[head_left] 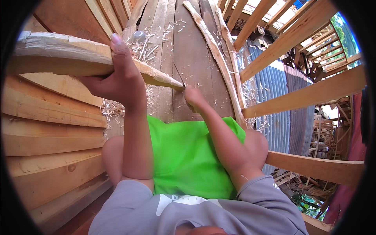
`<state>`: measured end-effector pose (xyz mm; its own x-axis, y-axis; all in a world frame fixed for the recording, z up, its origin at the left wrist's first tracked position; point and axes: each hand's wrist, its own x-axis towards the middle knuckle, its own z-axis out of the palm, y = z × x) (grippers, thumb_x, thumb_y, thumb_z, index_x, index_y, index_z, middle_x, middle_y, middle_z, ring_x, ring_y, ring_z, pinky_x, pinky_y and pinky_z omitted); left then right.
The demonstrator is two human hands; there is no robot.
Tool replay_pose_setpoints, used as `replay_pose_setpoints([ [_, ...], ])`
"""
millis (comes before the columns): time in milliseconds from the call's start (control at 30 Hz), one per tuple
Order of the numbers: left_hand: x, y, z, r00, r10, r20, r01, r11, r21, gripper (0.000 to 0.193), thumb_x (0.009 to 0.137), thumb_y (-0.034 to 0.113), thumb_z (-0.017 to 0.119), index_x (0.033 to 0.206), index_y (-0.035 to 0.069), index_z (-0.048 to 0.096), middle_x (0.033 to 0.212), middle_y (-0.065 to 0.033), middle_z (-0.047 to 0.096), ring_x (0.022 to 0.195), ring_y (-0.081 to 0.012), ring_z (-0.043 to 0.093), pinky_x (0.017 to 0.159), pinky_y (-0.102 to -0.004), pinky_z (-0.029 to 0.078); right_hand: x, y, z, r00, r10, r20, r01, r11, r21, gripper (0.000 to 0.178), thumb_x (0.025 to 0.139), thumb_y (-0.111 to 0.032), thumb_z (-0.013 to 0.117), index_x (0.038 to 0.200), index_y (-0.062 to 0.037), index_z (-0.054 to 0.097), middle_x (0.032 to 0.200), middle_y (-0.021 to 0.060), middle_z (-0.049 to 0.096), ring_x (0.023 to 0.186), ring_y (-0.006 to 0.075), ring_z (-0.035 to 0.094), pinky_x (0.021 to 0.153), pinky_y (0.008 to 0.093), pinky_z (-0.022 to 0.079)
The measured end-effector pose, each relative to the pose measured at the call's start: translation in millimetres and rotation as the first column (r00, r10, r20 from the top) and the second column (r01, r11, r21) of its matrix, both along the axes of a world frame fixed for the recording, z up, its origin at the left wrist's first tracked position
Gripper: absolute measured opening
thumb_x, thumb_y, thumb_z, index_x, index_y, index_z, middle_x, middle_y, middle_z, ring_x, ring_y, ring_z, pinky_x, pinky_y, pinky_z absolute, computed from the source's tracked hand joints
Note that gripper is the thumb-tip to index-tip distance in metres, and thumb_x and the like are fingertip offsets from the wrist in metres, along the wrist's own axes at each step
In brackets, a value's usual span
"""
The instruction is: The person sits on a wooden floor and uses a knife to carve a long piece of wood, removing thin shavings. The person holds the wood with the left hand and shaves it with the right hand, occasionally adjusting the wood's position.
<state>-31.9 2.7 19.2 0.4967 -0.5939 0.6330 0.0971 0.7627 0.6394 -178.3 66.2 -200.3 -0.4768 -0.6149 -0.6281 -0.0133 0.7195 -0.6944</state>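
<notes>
Partly hidden, a thin blade (178, 73) sits in curled right fingers (190, 95); left fingers (121, 53) clasp pale wood (84, 58).

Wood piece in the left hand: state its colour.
The wood piece is pale tan, browner on its lower side; best seen in the head view.

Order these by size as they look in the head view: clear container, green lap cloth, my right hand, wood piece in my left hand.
By visible area:
1. Green lap cloth
2. Wood piece
3. Right hand
4. Clear container
</notes>
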Motion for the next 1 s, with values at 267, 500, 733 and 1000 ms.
replay_pose_setpoints([
  [267,3,7,2,0.998,-0.035,-0.061,0.036,0.999,0.021,0.059,0.083,0.011,0.074,0.124,-0.009,0.038,0.097,-0.0169,0.058,0.065,-0.0141,0.059,0.056,-0.0236,0.055,28,-5,57,0.980,0.152,-0.128,-0.157,0.987,-0.031,0.058,0.097,-0.035,0.027,0.111,0.0113,0.060,0.111,0.0336,0.060,0.110,0.0454,0.058,0.096,0.0495,0.043],
  [500,-12,13,8,0.993,-0.073,-0.093,0.080,0.995,0.067,0.061,0.083,0.013,0.074,0.126,-0.010,0.036,0.096,-0.0171,0.058,0.065,-0.0143,0.059,0.055,-0.0244,0.054,-20,7,-43,0.978,0.066,-0.198,-0.085,0.992,-0.090,0.059,0.095,-0.039,0.028,0.071,0.0057,0.057,0.051,0.0099,0.047,0.038,0.0225,0.045,0.038,0.0428,0.035],
  [733,9,4,-2,0.997,-0.049,-0.058,0.053,0.996,0.069,0.063,0.082,0.014,0.075,0.126,-0.009,0.035,0.095,-0.0171,0.057,0.067,-0.0148,0.060,0.053,-0.0244,0.054,35,-7,40,0.928,0.110,-0.356,-0.199,0.954,-0.223,0.059,0.095,-0.036,0.031,0.088,0.0141,0.060,0.064,0.0214,0.060,0.055,0.0292,0.059,0.050,0.0460,0.043],
  [1000,-4,8,2,0.997,-0.050,-0.056,0.054,0.997,0.063,0.059,0.082,0.013,0.075,0.122,-0.011,0.039,0.100,-0.0183,0.057,0.073,-0.0138,0.061,0.053,-0.0229,0.056,-9,7,-31,0.963,0.116,-0.242,-0.140,0.986,-0.087,0.061,0.096,-0.038,0.029,0.096,0.0141,0.061,0.079,0.0315,0.064,0.070,0.0431,0.064,0.067,0.0496,0.048],
])
